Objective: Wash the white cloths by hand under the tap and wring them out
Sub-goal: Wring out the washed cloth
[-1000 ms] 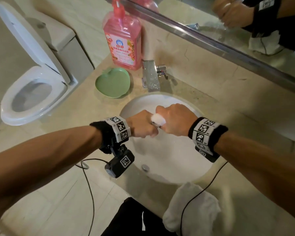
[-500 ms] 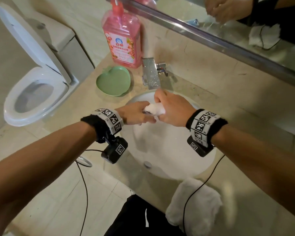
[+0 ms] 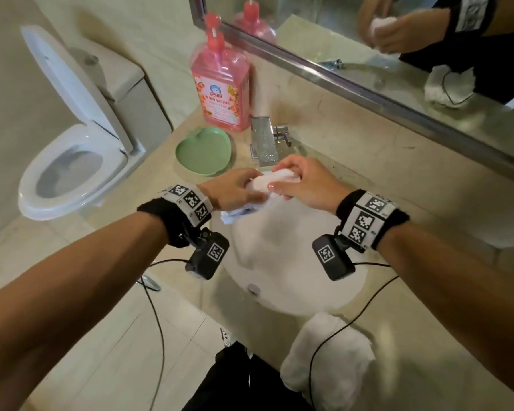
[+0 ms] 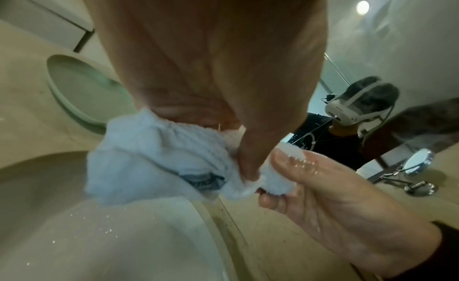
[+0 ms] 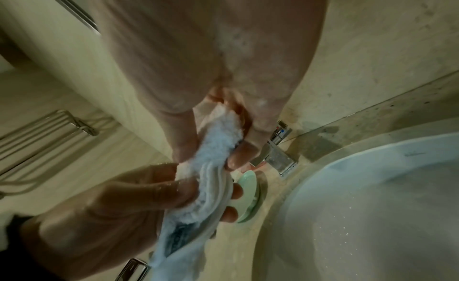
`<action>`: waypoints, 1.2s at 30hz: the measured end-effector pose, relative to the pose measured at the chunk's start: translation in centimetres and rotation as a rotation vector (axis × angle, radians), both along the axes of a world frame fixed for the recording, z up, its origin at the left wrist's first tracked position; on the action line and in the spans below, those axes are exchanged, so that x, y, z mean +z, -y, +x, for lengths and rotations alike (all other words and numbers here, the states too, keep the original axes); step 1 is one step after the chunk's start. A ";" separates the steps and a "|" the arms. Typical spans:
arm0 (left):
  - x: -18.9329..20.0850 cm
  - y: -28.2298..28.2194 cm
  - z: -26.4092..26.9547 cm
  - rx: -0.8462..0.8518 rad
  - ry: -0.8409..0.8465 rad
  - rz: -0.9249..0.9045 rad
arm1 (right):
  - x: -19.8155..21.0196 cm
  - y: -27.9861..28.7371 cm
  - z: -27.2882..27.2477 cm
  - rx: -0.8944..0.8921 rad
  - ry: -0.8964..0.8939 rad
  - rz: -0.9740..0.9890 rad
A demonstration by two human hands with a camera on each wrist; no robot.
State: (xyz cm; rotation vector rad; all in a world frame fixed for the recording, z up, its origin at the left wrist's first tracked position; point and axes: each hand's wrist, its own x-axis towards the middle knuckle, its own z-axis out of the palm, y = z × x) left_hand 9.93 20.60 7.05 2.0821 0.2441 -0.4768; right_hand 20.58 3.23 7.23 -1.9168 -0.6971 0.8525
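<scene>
You hold a small wet white terry cloth [image 3: 272, 182] with both hands over the back rim of the round white ceramic basin [image 3: 294, 280], just in front of the square chrome tap [image 3: 263, 140]. Your left hand [image 3: 235, 189] has its fingers curled round the cloth's left part, with a crumpled end hanging below your palm over the basin's edge. Your right hand [image 3: 306, 185] pinches the other end between thumb and curled fingers; both hands are wet. A grey printed patch shows on the cloth in the wrist views. A second, rolled white fluffy cloth [image 3: 327, 363] lies on the beige stone counter [image 3: 428, 336] at the basin's near edge, with a black cable across it. Left of the tap sit a pale green apple-shaped dish [image 3: 204, 151] and a pink pump bottle of liquid soap [image 3: 220, 90]
</scene>
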 end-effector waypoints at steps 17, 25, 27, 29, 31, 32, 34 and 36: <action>0.6 1.3 -3.1 0.375 -0.009 -0.476 | 1.6 0.1 -3.4 -0.207 -0.088 0.060; 1.3 -0.5 -4.8 0.184 -0.073 -0.317 | 0.9 -1.6 -7.4 -0.334 -0.129 0.003; 0.9 -0.5 -5.2 0.229 -0.094 -0.410 | 0.3 -1.8 -8.5 -0.406 -0.131 0.036; 0.5 -0.2 -5.7 0.304 -0.120 -0.529 | -0.2 -1.8 -9.5 -0.469 -0.095 0.056; -0.1 0.0 -6.2 0.344 -0.151 -0.590 | -0.5 -1.5 -10.2 -0.473 -0.016 0.027; -0.2 0.2 -6.5 0.357 -0.167 -0.613 | -0.5 -1.3 -10.5 -0.459 0.004 0.017; -0.5 0.4 -7.0 0.364 -0.189 -0.644 | -0.4 -0.9 -11.1 -0.428 0.010 0.033; -0.7 0.5 -7.5 0.349 -0.188 -0.628 | -0.5 -0.7 -11.5 -0.398 0.086 0.022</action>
